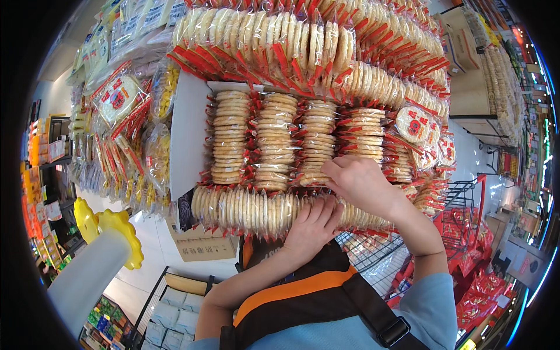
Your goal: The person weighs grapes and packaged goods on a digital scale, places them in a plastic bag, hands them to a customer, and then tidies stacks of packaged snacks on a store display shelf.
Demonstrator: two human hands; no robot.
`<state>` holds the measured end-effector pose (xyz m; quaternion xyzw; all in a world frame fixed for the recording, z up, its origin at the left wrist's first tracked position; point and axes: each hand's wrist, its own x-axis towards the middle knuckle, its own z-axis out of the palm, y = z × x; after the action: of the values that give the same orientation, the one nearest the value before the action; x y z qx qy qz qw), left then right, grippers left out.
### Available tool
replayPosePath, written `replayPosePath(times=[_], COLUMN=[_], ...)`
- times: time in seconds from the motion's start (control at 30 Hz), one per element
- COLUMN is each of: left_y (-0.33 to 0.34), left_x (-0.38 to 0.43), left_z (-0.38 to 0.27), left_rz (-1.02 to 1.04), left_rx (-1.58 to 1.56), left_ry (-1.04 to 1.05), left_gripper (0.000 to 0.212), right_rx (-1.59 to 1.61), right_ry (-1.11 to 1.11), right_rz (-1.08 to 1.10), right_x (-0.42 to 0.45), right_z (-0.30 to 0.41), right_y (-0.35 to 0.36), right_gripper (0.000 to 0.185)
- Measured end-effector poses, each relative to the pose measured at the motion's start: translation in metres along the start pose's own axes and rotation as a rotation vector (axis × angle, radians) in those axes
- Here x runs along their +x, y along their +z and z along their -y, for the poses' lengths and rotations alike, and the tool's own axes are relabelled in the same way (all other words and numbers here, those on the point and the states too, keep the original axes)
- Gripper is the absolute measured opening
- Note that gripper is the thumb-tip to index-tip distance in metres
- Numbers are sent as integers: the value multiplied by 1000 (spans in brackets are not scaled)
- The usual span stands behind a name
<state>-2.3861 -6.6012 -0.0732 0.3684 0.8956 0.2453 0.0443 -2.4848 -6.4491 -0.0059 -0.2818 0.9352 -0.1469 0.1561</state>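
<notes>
Stacked columns of clear-wrapped round crackers (230, 135) with red-edged wrappers stand before me, a white box panel (188, 131) on their left. My right hand (356, 181) is at the lower end of the third column (316, 148), fingers bent together by the lowest crackers; whether it grips one is hidden. Below it, my left hand (314, 223) lies over the near row of upright wrapped crackers (245, 210), fingertips on their upper edges. Its fingers are slightly spread, and its hold on any packet cannot be made out. More upright rows (262, 39) rise behind the columns.
Yellow-filled packets (159, 148) hang at left, near a grey post with a yellow scalloped top (120, 238). A cardboard box (201, 245) sits low in front. Wire carts (459, 210) with red packages stand at right, and a wire basket (372, 251) lies near my body.
</notes>
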Motion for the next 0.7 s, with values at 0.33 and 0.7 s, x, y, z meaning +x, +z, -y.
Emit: replayPosePath(times=[0.33, 0.7], left_y=[7, 6], left_x=[-6, -6], left_z=[-1, -2], left_rz=[-23, 2], left_rx=[56, 53], left_ry=[19, 17], left_gripper=[53, 59], right_rx=[-153, -179], right_ry=[-124, -241], right_rz=[128, 254], right_x=[15, 34], right_z=[16, 14], right_y=[-2, 16], right_gripper=[17, 16])
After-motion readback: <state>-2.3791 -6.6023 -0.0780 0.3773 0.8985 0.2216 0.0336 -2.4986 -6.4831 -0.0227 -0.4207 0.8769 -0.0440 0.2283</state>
